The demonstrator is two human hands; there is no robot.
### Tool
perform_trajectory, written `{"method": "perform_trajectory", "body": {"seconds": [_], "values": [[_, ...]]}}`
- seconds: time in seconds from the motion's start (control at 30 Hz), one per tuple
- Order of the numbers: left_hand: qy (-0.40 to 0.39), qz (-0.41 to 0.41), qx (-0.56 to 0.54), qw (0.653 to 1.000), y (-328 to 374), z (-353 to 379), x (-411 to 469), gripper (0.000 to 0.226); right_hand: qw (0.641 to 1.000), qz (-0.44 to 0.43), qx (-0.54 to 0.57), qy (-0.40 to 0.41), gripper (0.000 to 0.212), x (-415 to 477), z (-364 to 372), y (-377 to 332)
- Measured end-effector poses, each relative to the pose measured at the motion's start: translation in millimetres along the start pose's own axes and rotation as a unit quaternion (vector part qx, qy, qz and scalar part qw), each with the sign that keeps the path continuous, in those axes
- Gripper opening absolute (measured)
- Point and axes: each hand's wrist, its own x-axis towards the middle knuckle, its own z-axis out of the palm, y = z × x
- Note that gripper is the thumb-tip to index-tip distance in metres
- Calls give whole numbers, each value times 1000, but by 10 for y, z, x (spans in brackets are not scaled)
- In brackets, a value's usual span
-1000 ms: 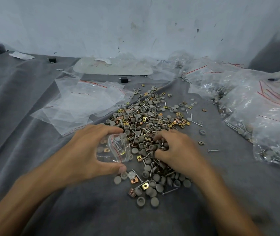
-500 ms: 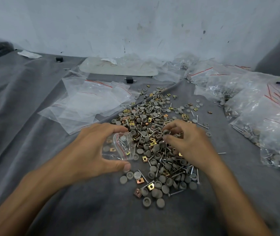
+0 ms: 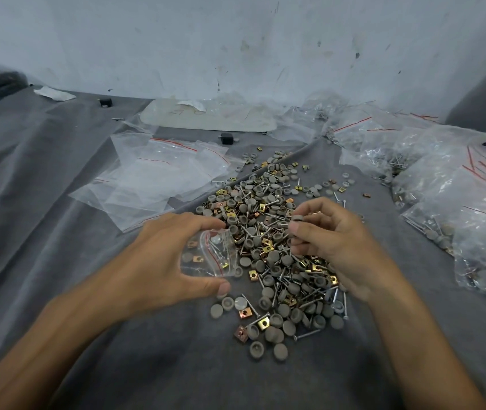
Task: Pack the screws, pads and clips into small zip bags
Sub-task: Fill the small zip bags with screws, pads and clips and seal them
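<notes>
Head view: grey cloth [image 3: 43,232] (strewn with pads [image 3: 280,351]) meets a scuffed wall [image 3: 236,39].

Just one camera here, a wide-angle one worn on the person's head, looking forward and down over the grey cloth-covered surface [image 3: 58,232] from pretty close, with both bare forearms running in from the bottom corners. The left hand [image 3: 162,255] gripping a small clear zip bag [image 3: 206,255] and the right hand [image 3: 342,241] pinching a grey round pad [image 3: 296,218] land about mid-frame, over the heap of grey pads, brass-coloured square clips and silver screws [image 3: 265,202]. Up top the view reaches as far as the scuffed white wall [image 3: 236,39].
</notes>
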Motion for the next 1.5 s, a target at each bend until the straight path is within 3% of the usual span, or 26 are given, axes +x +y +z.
{"method": "perform_trajectory", "body": {"seconds": [0.17,0.37,0.6,0.67,0.77,0.87,1.2,1.37,1.5], "values": [[-1,-3,-2,1000,5,1,-3,80,996,37,79,-20,11,-11,34,-17],[-6,-8,4,1000,2,2,-4,82,993,39,114,14,16,10,15,-13],[-9,-13,11,1000,12,21,0,84,999,22,0,31,7,-9,29,11],[-7,-12,12,1000,26,21,-2,83,1000,12,-5,-8,11,-39,40,-27],[-8,-10,15,1000,61,20,6,78,991,-7,27,-131,22,-115,175,-78],[2,-2,21,1000,89,17,9,78,978,-28,22,-205,19,-141,418,-52],[10,-3,16,1000,155,7,13,77,975,-83,-122,-166,25,-154,586,-79],[12,-7,20,1000,145,12,22,79,970,-96,-126,-187,29,-185,608,-111],[10,-4,6,1000,116,16,29,76,971,-90,-57,-216,39,-201,607,-95]]}}
